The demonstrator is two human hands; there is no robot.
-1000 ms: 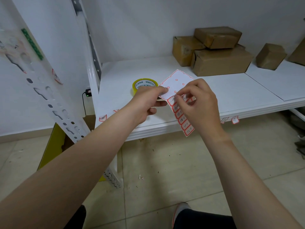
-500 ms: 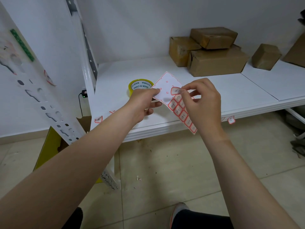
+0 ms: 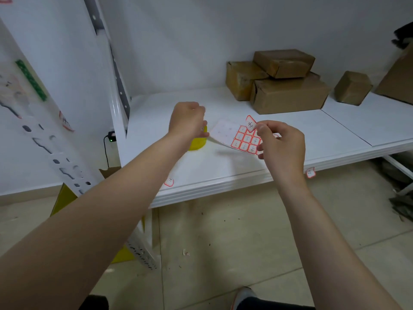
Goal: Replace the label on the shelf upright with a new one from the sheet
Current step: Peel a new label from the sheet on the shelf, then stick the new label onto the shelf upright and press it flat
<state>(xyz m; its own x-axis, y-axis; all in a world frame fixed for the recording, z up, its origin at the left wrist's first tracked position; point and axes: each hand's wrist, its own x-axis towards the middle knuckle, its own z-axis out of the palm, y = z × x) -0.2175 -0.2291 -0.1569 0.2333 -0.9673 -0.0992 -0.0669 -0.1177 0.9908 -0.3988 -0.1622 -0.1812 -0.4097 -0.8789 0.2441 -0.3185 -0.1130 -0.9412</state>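
Note:
My left hand [image 3: 187, 120] pinches the left edge of the label sheet [image 3: 224, 132], a white backing with several red-bordered labels left on its right half, low over the white shelf board [image 3: 223, 166]. My right hand [image 3: 282, 146] holds one peeled red-bordered label [image 3: 251, 123] at its fingertips, lifted just above the sheet's upper right corner. The slotted white shelf upright [image 3: 42, 139] slants through the left foreground, with an old red-edged label [image 3: 66, 122] stuck on it.
A yellow tape roll [image 3: 197, 143] sits on the shelf under my left hand. Brown cardboard boxes [image 3: 288, 95] are stacked at the back right. Small labels [image 3: 310, 172] stick on the shelf's front edge. A tiled floor lies below.
My right hand has peeled one label off the sheet and lifted it clear. The sheet has dropped flatter toward the shelf, over the tape roll. The camera has moved closer.

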